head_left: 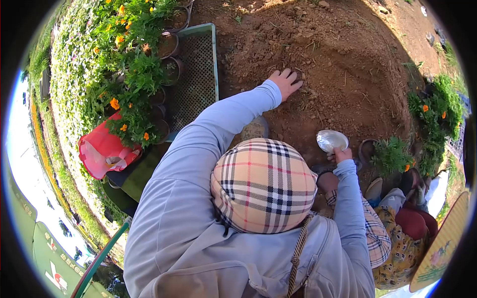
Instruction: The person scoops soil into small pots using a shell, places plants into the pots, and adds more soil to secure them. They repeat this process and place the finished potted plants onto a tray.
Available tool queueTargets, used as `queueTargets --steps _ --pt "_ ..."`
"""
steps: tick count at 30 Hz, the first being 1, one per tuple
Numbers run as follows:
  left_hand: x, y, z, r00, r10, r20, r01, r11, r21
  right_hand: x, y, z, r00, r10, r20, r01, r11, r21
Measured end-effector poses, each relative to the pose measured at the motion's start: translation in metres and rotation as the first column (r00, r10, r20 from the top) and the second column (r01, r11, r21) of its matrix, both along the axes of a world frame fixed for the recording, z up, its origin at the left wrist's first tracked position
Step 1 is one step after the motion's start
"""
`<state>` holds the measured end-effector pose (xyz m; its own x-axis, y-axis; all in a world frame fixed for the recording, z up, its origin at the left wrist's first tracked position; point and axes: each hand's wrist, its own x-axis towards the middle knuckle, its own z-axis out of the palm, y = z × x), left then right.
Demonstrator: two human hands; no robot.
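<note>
My left hand (287, 85) reaches forward onto loose brown soil (343, 94), its fingers spread and touching the dirt beside a small dark patch. Nearer to my body, my right hand (341, 155) grips the near end of a shiny, rounded metal scoop (332, 140). The scoop is held above the soil, and its handle is mostly hidden by my fingers. Plaid cloth (266, 186) covers my bent knee between my arms. By my left forearm lies a green-rimmed mesh crate (215, 64) with a dark lattice bottom.
Potted orange-flowered marigolds (141, 79) line the crate's left side, near a red bag (107, 149). More marigolds (392, 154) and a dark pot (367, 150) stand at right. Another person in patterned clothing (397, 248) sits close on my right. A soil mound rises ahead.
</note>
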<state>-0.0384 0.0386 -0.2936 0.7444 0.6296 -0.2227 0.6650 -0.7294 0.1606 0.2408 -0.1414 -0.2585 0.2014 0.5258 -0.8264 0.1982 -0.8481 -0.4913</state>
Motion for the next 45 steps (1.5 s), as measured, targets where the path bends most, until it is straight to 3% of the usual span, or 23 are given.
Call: queueTargets --steps 2,3,6,7,10,11,14,16,17,18,20,21,24,25,26,28,31,33,35,37,40,45 --pt "-0.003 -0.001 -0.005 1.000 0.005 0.018 -0.004 0.999 -0.046 0.001 -0.005 -0.009 1.000 -0.009 -0.022 0.009 1.000 -0.003" --pt "-0.005 -0.002 -0.007 0.998 0.000 0.067 -0.001 1.000 0.011 0.001 -0.006 -0.011 1.000 -0.007 0.006 0.007 0.999 -0.049" --pt "-0.014 -0.003 -0.009 0.981 0.179 0.079 -0.168 0.977 -0.130 -0.001 -0.003 -0.011 1.000 0.024 0.012 -0.023 0.998 -0.055" --pt "-0.016 -0.005 -0.009 0.919 0.358 0.164 -0.326 0.926 -0.191 0.000 -0.003 -0.015 1.000 -0.007 0.001 0.007 1.000 -0.026" --pt "-0.041 -0.004 0.020 0.634 0.636 0.440 -0.522 0.772 -0.363 0.002 -0.002 -0.018 1.000 -0.026 -0.004 0.026 1.000 -0.013" --pt "-0.057 -0.003 0.029 0.537 0.657 0.530 -0.572 0.745 -0.344 0.003 -0.001 -0.020 1.000 -0.023 -0.009 0.023 1.000 -0.021" --pt "-0.131 0.003 0.056 0.392 0.692 0.606 -0.789 0.592 -0.167 0.009 -0.001 -0.022 1.000 -0.025 -0.008 0.024 0.999 -0.028" --pt "-0.195 0.006 0.050 0.405 0.724 0.558 -0.888 0.458 0.051 0.009 0.001 -0.025 1.000 -0.026 -0.010 0.026 1.000 -0.005" --pt "-0.221 0.001 0.035 0.405 0.813 0.418 -0.914 0.370 0.165 0.006 0.004 -0.027 0.999 -0.038 -0.034 0.038 0.999 -0.001" --pt "-0.236 -0.002 0.025 0.375 0.885 0.274 -0.911 0.299 0.283 0.004 0.007 -0.027 0.997 -0.056 -0.052 0.056 0.998 0.002" --pt "-0.222 -0.008 0.055 0.512 0.812 0.281 -0.859 0.482 0.175 0.005 0.011 -0.028 0.991 -0.111 -0.070 0.112 0.994 0.015" --pt "-0.205 -0.007 0.067 0.530 0.794 0.298 -0.847 0.511 0.146 0.004 0.013 -0.026 0.979 -0.173 -0.106 0.176 0.984 0.022" --pt "-0.147 -0.008 0.069 0.458 0.760 0.462 -0.785 0.589 -0.191 -0.002 0.020 -0.019 0.930 -0.336 -0.149 0.336 0.942 -0.027" --pt "-0.122 -0.012 0.071 0.380 0.819 0.430 -0.751 0.544 -0.373 -0.004 0.018 -0.016 0.912 -0.378 -0.158 0.375 0.926 -0.049" --pt "-0.101 -0.019 0.070 0.396 0.821 0.410 -0.708 0.558 -0.433 -0.007 0.013 -0.012 0.910 -0.389 -0.146 0.384 0.921 -0.057" --pt "-0.068 -0.030 0.062 0.505 0.813 0.290 -0.616 0.575 -0.539 -0.004 0.002 -0.010 0.960 -0.271 0.066 0.277 0.955 -0.101" --pt "-0.035 -0.058 0.046 0.466 0.817 0.338 -0.434 0.545 -0.718 0.012 -0.025 -0.011 0.880 -0.409 0.242 0.354 0.904 0.239" --pt "-0.027 -0.076 0.032 0.482 0.813 0.327 -0.387 0.532 -0.753 0.027 -0.034 -0.019 0.778 -0.541 0.320 0.417 0.825 0.380" --pt "-0.025 -0.088 0.029 0.517 0.803 0.295 -0.364 0.518 -0.774 0.048 -0.032 -0.026 0.736 -0.604 0.306 0.568 0.797 0.207" --pt "-0.023 -0.095 0.020 0.506 0.825 0.251 -0.333 0.456 -0.825 0.065 -0.024 -0.031 0.654 -0.717 0.241 0.737 0.676 0.011" --pt "-0.021 -0.098 0.016 0.496 0.828 0.261 -0.286 0.440 -0.851 0.058 -0.011 -0.021 0.559 -0.776 0.292 0.758 0.621 0.202" --pt "-0.020 -0.088 0.014 0.499 0.846 0.187 -0.309 0.375 -0.874 0.075 -0.010 -0.039 0.549 -0.736 0.396 0.598 0.677 0.428"
